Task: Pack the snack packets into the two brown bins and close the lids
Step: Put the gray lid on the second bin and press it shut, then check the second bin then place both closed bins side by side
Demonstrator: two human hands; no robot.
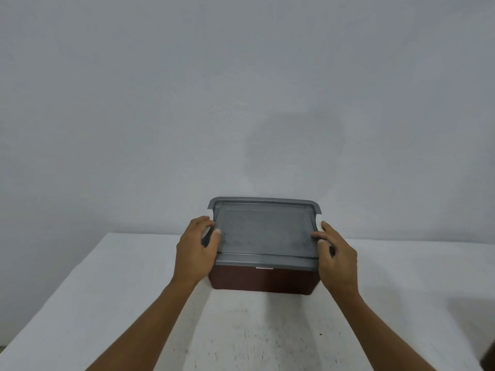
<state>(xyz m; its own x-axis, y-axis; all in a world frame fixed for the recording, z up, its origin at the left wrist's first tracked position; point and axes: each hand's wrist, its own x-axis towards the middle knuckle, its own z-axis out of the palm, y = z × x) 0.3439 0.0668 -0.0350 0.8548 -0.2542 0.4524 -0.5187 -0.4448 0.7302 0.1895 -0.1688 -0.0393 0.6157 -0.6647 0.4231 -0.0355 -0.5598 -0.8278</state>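
Note:
One brown bin (263, 280) stands on the white table, near its far edge by the wall. A grey lid (263, 231) covers its top, so nothing inside shows. My left hand (197, 250) grips the lid's left edge, thumb on top and fingers curled round the side. My right hand (337, 257) grips the lid's right edge the same way. No snack packets and no second bin are in view.
The white table (134, 303) runs from the bin toward me, with its left edge slanting down to the lower left. A plain pale wall rises right behind the bin. A dark shape (488, 354) shows at the lower right corner.

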